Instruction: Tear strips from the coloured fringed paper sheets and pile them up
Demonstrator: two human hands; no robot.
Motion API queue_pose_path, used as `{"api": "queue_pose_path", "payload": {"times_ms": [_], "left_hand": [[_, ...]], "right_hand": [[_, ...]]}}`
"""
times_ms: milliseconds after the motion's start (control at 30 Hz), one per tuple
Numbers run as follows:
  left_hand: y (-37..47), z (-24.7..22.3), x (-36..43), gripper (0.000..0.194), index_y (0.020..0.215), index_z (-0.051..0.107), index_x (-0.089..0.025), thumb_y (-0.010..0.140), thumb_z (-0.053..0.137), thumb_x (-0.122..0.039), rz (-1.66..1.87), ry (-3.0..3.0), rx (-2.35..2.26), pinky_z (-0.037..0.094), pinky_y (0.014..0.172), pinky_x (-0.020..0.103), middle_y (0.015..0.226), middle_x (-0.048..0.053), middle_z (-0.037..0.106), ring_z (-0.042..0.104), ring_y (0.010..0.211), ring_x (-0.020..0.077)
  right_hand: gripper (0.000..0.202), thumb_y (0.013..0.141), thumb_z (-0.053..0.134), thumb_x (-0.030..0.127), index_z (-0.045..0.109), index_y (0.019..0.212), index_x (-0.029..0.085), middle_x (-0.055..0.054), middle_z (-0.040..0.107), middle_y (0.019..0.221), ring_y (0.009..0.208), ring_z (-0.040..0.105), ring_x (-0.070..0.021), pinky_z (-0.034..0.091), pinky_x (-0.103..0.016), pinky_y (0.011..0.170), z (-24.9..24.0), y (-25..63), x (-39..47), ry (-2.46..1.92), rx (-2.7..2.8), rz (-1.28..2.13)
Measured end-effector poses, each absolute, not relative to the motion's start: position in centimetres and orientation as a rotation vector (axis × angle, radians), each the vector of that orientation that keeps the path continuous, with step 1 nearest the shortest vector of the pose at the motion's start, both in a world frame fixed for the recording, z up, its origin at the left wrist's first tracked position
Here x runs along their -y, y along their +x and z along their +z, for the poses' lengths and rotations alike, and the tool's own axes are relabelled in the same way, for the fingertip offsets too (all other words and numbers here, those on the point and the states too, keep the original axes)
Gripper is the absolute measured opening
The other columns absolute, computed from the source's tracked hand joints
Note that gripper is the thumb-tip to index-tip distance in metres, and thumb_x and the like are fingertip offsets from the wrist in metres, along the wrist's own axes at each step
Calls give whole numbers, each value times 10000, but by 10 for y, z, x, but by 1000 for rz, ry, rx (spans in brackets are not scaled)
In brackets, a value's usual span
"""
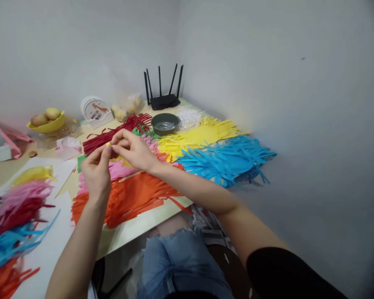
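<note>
My left hand (97, 169) and my right hand (134, 150) meet above the table, fingertips pinched together on a tiny yellow piece (109, 143). Most of that piece is hidden by the fingers. Beneath and around them lie fringed strips: dark red (102, 140) behind, pink (120, 170) and orange (134, 195) nearer the front edge. To the right are yellow strips (202, 135) and blue strips (230, 160). A dark round bowl (165, 123) stands behind my right hand, with white shreds (190, 118) beside it.
At the far left, bundled coloured strips (21, 207) lie on white paper (57, 236). A yellow fruit bowl (50, 126), a pink stand (12, 137), a white round-topped holder (96, 113) and a black router (164, 101) stand farther back. Walls border the table behind and right.
</note>
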State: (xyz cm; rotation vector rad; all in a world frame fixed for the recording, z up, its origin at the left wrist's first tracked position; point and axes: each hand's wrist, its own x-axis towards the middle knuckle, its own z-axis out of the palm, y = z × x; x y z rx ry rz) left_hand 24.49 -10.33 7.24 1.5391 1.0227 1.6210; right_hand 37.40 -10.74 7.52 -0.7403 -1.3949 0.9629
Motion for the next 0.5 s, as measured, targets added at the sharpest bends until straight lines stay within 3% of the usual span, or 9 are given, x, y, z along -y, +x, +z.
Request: {"api": "queue_pose_path", "payload": {"times_ms": [100, 200, 267, 333, 433, 500], "left_hand": [[251, 74, 85, 172, 801, 744, -171, 790, 744, -343, 1678, 1488, -1044, 525, 770, 262, 797, -7, 741, 664, 767, 134], [243, 86, 67, 146, 758, 690, -181, 767, 710, -325, 1815, 1487, -1029, 526, 856, 309, 823, -11, 726, 666, 847, 150], [230, 99, 57, 184, 716, 606, -194, 694, 693, -355, 1984, 1382, -985, 540, 825, 330, 748, -22, 664, 635, 767, 140], [217, 111, 52, 257, 682, 517, -206, 609, 690, -381, 2081, 1268, -935, 549, 762, 327, 684, -38, 582, 584, 684, 126], [207, 120, 50, 278, 661, 499, -206, 567, 725, -339, 2142, 1273, -914, 539, 721, 303, 673, -43, 558, 561, 654, 117], [208, 119, 50, 221, 656, 559, -194, 569, 736, -291, 2210, 1283, -952, 531, 703, 306, 648, -37, 572, 552, 608, 114]], "right_hand": [[60, 934, 596, 242, 572, 969, 200, 24, 695, 857, 784, 676, -101, 512, -202, 781, 77, 378, 95, -835, 1580, 783], [168, 961, 567, 306, 650, 1029, 177, -36, 721, 1054, 953, 668, -130, 482, -219, 910, 78, 408, 65, -909, 1822, 504], [257, 996, 506, 319, 674, 1090, 148, -71, 718, 1141, 1036, 649, -146, 457, -225, 953, 78, 447, 33, -1185, 1877, 277], [338, 1043, 401, 300, 658, 1203, 150, -84, 703, 1229, 1117, 634, -146, 434, -217, 991, 74, 493, -2, -1742, 1829, 143], [302, 1002, 491, 200, 687, 1115, 0, -259, 683, 1202, 1187, 621, -270, 432, -341, 1040, 57, 551, -44, -2105, 1751, 174], [291, 972, 591, 251, 673, 1133, 23, -225, 674, 1208, 1165, 632, -272, 473, -411, 1029, 39, 572, -61, -2259, 1733, 214]]}}
